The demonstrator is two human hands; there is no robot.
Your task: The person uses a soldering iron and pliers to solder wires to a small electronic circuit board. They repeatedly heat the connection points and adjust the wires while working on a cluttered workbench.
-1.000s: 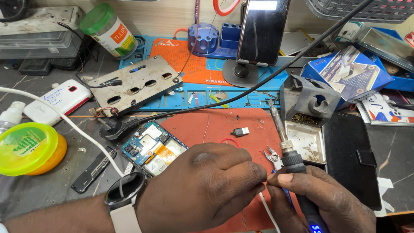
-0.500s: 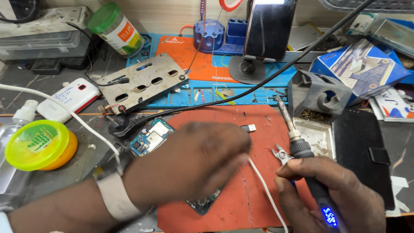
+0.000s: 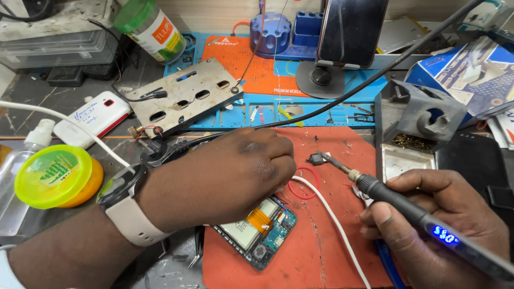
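Note:
My right hand [image 3: 444,225] grips a black soldering iron [image 3: 407,206] with a lit blue display; its tip rests at a small black connector [image 3: 317,158] on the red work mat [image 3: 342,230]. My left hand [image 3: 225,176], with a white-strapped watch on the wrist, is closed over the end of a white cable [image 3: 332,219] just left of that connector. Below the left hand lies an opened phone [image 3: 257,230] with its circuit board and orange flex showing. A thin red wire loop [image 3: 304,184] lies by the fingers.
A metal plate with slots [image 3: 184,96], a white phone [image 3: 91,118], a yellow-lidded tub [image 3: 53,174], a green-capped jar [image 3: 152,27], a phone on a stand [image 3: 348,32], a grey iron holder [image 3: 428,118] and a thick black cable [image 3: 375,80] crowd the bench.
My left hand moved up the mat from over the phone board, uncovering it. The iron tip swung left to the small connector, and the view shifted closer.

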